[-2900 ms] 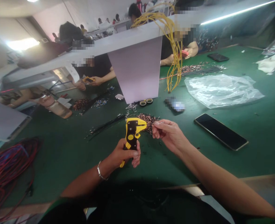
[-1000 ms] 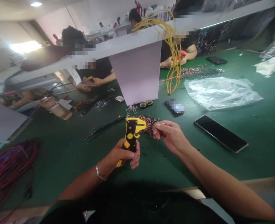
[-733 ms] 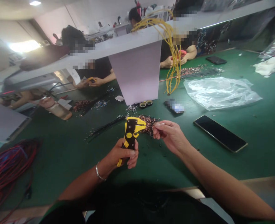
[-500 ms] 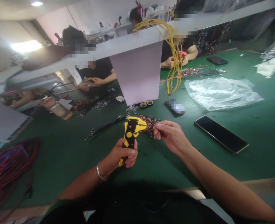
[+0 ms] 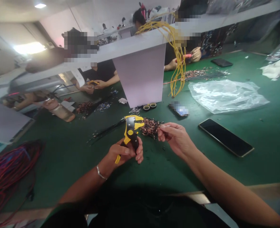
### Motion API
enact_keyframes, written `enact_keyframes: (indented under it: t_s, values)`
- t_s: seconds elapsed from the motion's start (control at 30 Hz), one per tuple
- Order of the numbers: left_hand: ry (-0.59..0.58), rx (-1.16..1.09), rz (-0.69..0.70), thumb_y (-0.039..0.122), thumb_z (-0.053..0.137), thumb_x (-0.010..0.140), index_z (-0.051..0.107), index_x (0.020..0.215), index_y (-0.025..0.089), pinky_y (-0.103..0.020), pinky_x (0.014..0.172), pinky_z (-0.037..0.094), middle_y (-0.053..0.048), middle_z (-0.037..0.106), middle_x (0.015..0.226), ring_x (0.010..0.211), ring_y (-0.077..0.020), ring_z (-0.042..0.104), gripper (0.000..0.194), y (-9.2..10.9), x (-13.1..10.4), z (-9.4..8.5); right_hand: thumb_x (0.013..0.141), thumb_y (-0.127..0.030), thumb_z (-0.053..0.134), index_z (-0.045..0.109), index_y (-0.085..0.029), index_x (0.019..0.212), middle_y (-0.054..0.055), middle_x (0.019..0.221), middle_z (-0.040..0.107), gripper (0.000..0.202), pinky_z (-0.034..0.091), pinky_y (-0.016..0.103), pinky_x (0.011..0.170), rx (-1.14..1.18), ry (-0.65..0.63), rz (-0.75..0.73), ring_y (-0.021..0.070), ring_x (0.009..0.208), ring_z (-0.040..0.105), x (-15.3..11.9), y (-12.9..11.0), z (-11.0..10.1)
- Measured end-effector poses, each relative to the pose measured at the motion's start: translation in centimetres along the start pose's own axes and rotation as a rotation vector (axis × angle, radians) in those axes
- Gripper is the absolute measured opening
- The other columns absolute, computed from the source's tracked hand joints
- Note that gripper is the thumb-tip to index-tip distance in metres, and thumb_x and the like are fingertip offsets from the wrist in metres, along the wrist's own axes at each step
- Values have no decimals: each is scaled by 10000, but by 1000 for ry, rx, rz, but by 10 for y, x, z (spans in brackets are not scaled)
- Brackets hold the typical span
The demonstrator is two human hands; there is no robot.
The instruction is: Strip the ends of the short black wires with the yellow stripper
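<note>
My left hand [image 5: 126,151] is wrapped round the handles of a yellow and black wire stripper [image 5: 131,133]. The tool stands upright, and its jaws gape to the right with a gap between them. Thumb and fingers of my right hand [image 5: 173,134] are pinched on a thin wire with a pale tip [image 5: 168,126], mostly hidden by the fingers. Just behind and between the hands lies a pile of black wires with bare copper ends [image 5: 150,127]. More black wires [image 5: 108,128] stretch out to the left of the stripper.
A phone [image 5: 226,137] and a clear plastic bag [image 5: 227,95] lie on the right. Two tape rolls [image 5: 149,106] sit before a white partition [image 5: 141,76]. Yellow cables [image 5: 178,72] hang behind. A bottle [image 5: 59,110] and red cable coil [image 5: 13,171] are left. Co-workers' hands [image 5: 95,85] hold tools opposite.
The stripper has shifted slightly left and tilted, its handles have spread, and its jaws have gone from nearly closed to wide apart. My right hand stays pinched, almost in place.
</note>
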State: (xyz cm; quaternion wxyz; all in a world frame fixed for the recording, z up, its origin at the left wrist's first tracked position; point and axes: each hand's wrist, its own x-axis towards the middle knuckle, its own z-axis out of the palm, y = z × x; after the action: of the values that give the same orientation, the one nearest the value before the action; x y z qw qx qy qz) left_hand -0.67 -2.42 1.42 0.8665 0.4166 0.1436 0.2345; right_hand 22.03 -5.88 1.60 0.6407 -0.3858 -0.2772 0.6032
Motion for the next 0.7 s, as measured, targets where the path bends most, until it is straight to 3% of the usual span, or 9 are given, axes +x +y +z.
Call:
enact_keyframes:
  t_s: [0.1,0.3,0.43,0.53,0.7]
  values:
    - [-17,-13,-22,277,742,597,646,1087,96,-387,657,503,-77,617,804,681,-207,605,530,2,0,-6,654,-275,836,712,-188,585,-2,569,686,167,446,242,464,8,6,4,103,462,558,0,-1,-1]
    - [-94,0,-62,141,738,458,630,1237,141,-375,718,503,-94,621,1002,748,-193,602,787,7,-3,-7,657,-278,841,708,-185,593,2,575,679,174,458,251,475,17,-2,4,107,475,564,0,-3,-1]
    - [-69,17,-40,78,683,466,639,1226,129,-378,768,506,-85,637,945,759,-186,590,764,4,-3,-2,654,-277,837,704,-187,578,0,567,679,177,454,250,471,19,-3,0,103,467,551,0,-4,-1]
    - [-34,7,-1,84,635,516,625,1229,107,-457,845,519,-77,637,875,815,-218,611,714,-1,-4,-1,656,-274,835,706,-184,575,-1,567,680,177,447,240,472,17,-4,-7,96,459,553,-1,-6,0]
    - [-3,-11,-59,102,616,569,566,1304,141,-552,893,519,-62,623,896,944,-289,650,737,-11,-6,-3,660,-276,834,717,-182,582,7,571,688,170,435,243,470,-6,-3,-32,100,462,565,-3,-7,0]
